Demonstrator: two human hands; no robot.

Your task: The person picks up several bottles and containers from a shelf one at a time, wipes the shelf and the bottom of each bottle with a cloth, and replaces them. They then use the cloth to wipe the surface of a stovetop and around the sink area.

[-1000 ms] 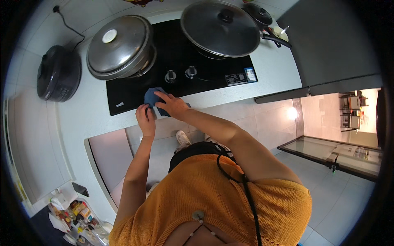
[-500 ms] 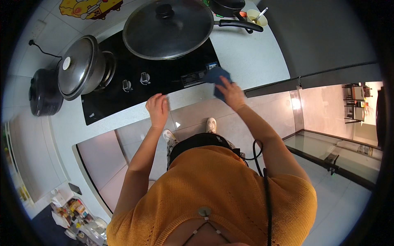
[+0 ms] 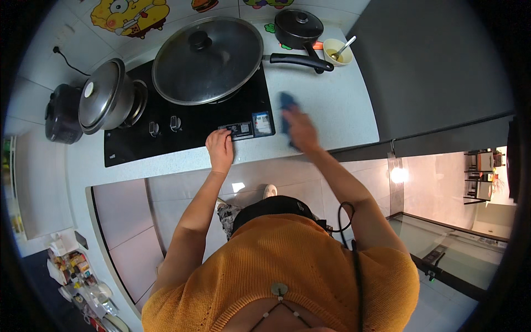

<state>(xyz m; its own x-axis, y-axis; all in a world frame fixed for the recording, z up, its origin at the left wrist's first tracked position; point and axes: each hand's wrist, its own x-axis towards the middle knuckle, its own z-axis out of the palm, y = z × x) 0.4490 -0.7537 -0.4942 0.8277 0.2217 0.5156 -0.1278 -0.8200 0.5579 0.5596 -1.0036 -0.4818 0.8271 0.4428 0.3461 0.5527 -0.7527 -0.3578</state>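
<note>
A dark blue cloth (image 3: 286, 102) lies bunched on the white countertop (image 3: 334, 105), right of the black cooktop (image 3: 202, 124). My right hand (image 3: 301, 131) grips it from above, the fingers smeared by motion. My left hand (image 3: 220, 150) rests at the cooktop's front edge, its fingers loosely extended beside the label strip, holding nothing. Behind both hands a large wok with a glass lid (image 3: 213, 61) sits on the cooktop, its long black handle reaching right over the counter.
A lidded steel pot (image 3: 105, 99) stands on the left burner, with a dark rice-cooker-like pot (image 3: 62, 119) beyond it. At the back right are a small black lidded pan (image 3: 296, 33) and a cream bowl with a spoon (image 3: 338, 54). A dark grey cabinet panel (image 3: 437, 72) bounds the right.
My right hand has carried the cloth from the cooktop's front right corner to the counter on its right. My left hand has come down onto the front edge. The view has shifted.
</note>
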